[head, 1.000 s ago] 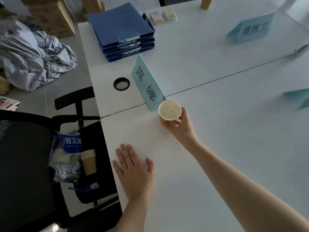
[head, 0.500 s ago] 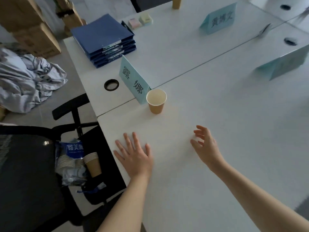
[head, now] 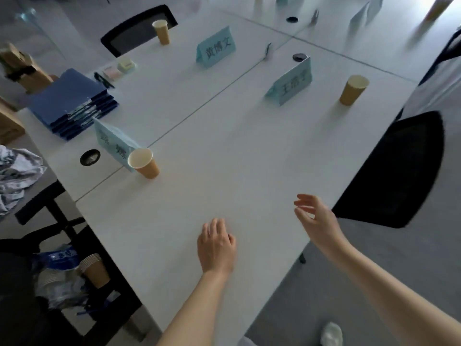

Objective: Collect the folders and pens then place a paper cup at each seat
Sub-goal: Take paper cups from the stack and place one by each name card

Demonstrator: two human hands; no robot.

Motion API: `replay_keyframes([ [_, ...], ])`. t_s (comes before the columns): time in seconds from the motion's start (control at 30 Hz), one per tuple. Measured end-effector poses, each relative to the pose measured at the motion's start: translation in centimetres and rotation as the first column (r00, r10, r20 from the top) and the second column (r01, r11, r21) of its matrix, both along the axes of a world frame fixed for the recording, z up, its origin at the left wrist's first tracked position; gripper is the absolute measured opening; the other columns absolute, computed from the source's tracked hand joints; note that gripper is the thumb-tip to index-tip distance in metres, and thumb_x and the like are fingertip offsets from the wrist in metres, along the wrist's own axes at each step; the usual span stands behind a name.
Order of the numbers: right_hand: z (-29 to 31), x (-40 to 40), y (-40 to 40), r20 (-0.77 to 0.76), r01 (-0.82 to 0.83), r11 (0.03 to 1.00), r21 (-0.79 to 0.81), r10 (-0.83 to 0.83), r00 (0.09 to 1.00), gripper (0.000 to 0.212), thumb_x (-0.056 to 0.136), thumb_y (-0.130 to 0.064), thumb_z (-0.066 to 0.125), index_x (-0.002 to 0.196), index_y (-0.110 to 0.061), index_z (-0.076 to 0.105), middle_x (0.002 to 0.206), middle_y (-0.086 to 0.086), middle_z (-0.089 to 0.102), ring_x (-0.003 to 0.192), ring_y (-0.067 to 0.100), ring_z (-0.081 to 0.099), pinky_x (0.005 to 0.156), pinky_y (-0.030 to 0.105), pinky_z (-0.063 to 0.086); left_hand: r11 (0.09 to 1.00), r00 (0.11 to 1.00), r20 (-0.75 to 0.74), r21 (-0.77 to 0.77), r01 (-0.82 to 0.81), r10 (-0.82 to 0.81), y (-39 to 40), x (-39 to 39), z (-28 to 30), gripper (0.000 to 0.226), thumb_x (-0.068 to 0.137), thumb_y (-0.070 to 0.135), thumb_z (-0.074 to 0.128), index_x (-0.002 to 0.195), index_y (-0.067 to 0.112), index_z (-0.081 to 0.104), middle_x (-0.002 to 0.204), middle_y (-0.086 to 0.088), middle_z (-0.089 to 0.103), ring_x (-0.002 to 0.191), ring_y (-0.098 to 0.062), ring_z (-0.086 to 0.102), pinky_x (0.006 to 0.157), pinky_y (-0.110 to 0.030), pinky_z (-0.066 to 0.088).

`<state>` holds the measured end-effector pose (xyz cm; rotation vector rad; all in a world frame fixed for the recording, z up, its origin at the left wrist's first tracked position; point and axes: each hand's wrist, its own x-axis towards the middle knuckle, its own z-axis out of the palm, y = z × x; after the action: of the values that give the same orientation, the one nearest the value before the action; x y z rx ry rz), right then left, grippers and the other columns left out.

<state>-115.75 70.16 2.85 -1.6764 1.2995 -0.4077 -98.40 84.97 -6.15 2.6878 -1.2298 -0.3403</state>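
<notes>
Bare and empty, the left hand [head: 216, 248] rests on the white table [head: 249, 171] while the right hand [head: 315, 218], fingers loosely apart, has pulled back from the paper cup [head: 144, 163] now standing upright beside the nearest name card [head: 113, 143]; this seat looks served, with stacked folders [head: 72, 103] beyond.

head cam: sitting on my head, looking forward and down | facing across the white table [head: 249, 151] toward the far chairs | close over my hands, wide-angle | working alone, sharing nothing with another view
</notes>
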Motion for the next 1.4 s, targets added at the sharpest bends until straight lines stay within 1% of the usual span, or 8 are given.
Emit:
replay_keyframes([
  [0.17, 3.0, -9.6, -5.6, 0.071, 0.051, 0.998, -0.046, -0.048, 0.996, 0.027, 0.092, -0.01, 0.055, 0.119, -0.014, 0.058, 0.102, -0.003, 0.067, 0.099, 0.011, 0.063, 0.088, 0.028, 0.05, 0.997, 0.998, -0.007, -0.042, 0.058, -0.058, -6.4, -11.0, 1.1, 0.038, 0.07, 0.02, 0.066, 0.105, 0.005, 0.07, 0.1, -0.013, 0.073, 0.096, -0.034, 0.067, 0.076, -0.04, 0.057],
  [0.3, 4.8, -17.0, -9.9, 0.086, 0.024, 0.999, -0.034, -0.021, 0.996, 0.027, 0.092, -0.015, 0.054, 0.119, -0.02, 0.058, 0.103, -0.007, 0.069, 0.1, 0.007, 0.063, 0.083, 0.02, 0.047, 0.992, 0.995, -0.097, -0.128, 0.006, -0.019, -11.7, -19.6, 2.6, 0.038, 0.075, 0.014, 0.07, 0.112, 0.005, 0.067, 0.102, -0.012, 0.071, 0.096, -0.034, 0.065, 0.073, -0.04, 0.056],
  [0.5, 5.6, -24.3, -16.7, 0.069, 0.011, 1.0, -0.025, -0.009, 0.998, 0.026, 0.091, -0.016, 0.055, 0.116, -0.024, 0.059, 0.1, -0.011, 0.068, 0.099, 0.006, 0.063, 0.079, 0.018, 0.045, 0.974, 0.991, -0.13, -0.225, -0.022, -0.008, -18.1, -28.1, 3.9, 0.039, 0.092, 0.021, 0.054, 0.129, 0.009, 0.056, 0.121, -0.007, 0.064, 0.111, -0.028, 0.057, 0.089, -0.039, 0.048],
  [0.73, 3.8, -26.0, -25.5, 0.033, -0.024, 1.0, -0.017, 0.024, 0.999, 0.026, 0.09, -0.014, 0.056, 0.115, -0.023, 0.058, 0.096, -0.011, 0.068, 0.097, 0.009, 0.063, 0.07, 0.013, 0.044, 0.972, 0.99, -0.135, -0.228, -0.063, 0.033, -25.6, -29.5, 3.1, 0.037, 0.093, 0.021, 0.052, 0.128, 0.009, 0.054, 0.121, -0.007, 0.062, 0.111, -0.026, 0.054, 0.089, -0.038, 0.048],
  [0.83, 2.9, -25.1, -29.9, 0.043, -0.044, 0.999, 0.01, 0.044, 0.998, 0.026, 0.092, -0.017, 0.056, 0.117, -0.022, 0.058, 0.101, -0.007, 0.068, 0.099, 0.01, 0.063, 0.077, 0.019, 0.047, 0.97, 0.986, -0.133, -0.205, -0.13, 0.104, -29.7, -28.4, 1.9, 0.035, 0.093, 0.021, 0.051, 0.127, 0.012, 0.054, 0.134, -0.005, 0.053, 0.119, -0.025, 0.049, 0.091, -0.037, 0.049],
  [1.0, 1.5, -22.2, -37.2, -0.005, -0.081, 0.995, 0.066, 0.081, 0.997, 0.028, 0.092, -0.025, 0.058, 0.12, -0.021, 0.056, 0.103, -0.004, 0.066, 0.098, 0.01, 0.061, 0.07, 0.012, 0.043, 0.965, 0.965, -0.158, -0.13, -0.229, 0.208, -36.7, -26.8, 0.3, 0.035, 0.09, 0.014, 0.054, 0.124, 0.006, 0.058, 0.143, -0.011, 0.047, 0.126, -0.03, 0.046, 0.095, -0.04, 0.048],
  [1.23, 0.6, -18.3, -45.7, -0.001, -0.165, 0.977, 0.134, 0.167, 0.986, 0.041, 0.088, -0.028, 0.065, 0.126, -0.023, 0.05, 0.109, -0.006, 0.063, 0.102, 0.008, 0.06, 0.085, 0.025, 0.05, 0.944, 0.959, -0.128, -0.185, -0.275, 0.254, -44.8, -24.1, -1.2, 0.039, 0.075, 0.004, 0.068, 0.114, 0.0, 0.064, 0.127, -0.02, 0.06, 0.117, -0.042, 0.056, 0.092, -0.048, 0.051],
  [1.4, -1.1, -15.9, -51.2, -0.009, -0.252, 0.956, 0.152, 0.257, 0.966, 0.06, 0.083, -0.031, 0.072, 0.134, -0.025, 0.041, 0.118, -0.006, 0.057, 0.108, 0.012, 0.057, 0.092, 0.031, 0.049, 0.89, 0.92, -0.108, -0.235, -0.391, 0.376, -50.9, -22.6, -1.6, 0.043, 0.077, 0.003, 0.066, 0.12, -0.004, 0.061, 0.134, -0.023, 0.056, 0.13, -0.046, 0.045, 0.105, -0.054, 0.04],
])
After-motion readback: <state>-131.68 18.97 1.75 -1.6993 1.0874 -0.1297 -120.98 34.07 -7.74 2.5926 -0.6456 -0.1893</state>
